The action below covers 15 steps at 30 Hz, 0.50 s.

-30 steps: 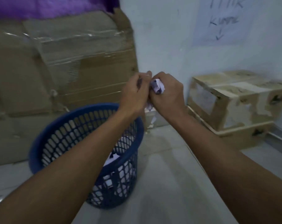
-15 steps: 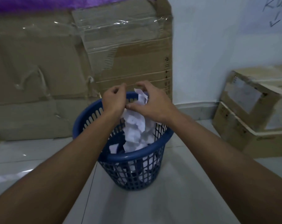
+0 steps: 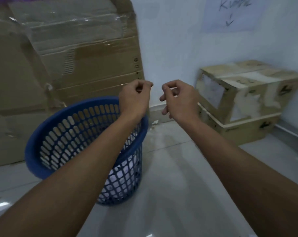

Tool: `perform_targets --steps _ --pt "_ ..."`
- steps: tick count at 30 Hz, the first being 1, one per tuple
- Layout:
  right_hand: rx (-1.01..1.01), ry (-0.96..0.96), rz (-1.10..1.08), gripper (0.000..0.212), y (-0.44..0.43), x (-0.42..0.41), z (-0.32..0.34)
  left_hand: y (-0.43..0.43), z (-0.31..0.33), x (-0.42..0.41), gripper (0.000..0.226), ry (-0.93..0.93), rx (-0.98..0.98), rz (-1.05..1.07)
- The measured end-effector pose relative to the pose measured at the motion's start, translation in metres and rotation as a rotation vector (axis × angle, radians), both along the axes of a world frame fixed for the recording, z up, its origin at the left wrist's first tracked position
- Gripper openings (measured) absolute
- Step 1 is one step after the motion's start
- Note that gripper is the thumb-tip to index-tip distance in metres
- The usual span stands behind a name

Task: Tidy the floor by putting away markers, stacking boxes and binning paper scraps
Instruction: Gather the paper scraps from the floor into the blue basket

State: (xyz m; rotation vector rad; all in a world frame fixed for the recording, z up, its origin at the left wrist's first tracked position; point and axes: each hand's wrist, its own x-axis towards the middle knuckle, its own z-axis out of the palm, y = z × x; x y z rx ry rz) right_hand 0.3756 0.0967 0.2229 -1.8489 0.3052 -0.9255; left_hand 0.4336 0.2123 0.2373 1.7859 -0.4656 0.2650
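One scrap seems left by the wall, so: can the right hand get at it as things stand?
Probably yes: the right hand holds nothing, and the scrap lies on bare floor between the basket and the stacked boxes, with nothing covering it.

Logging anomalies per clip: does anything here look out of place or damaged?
A white scrap lies on the floor by the wall, outside the bin. The stacked boxes have torn, peeling faces.
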Motion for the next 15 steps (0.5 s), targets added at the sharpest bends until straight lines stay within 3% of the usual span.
perform_targets --steps 8,15 --pt "-0.114 0.113 -0.404 0.020 -0.099 -0.099 -0.037 -0.113 -0.031 -0.062 0.019 -0.091 0.181 -0.286" --pt "-0.058 0.383 -0.653 0.023 -0.156 -0.250 -0.095 -0.184 -0.115 -0.164 0.019 0.041 0.391 -0.714"
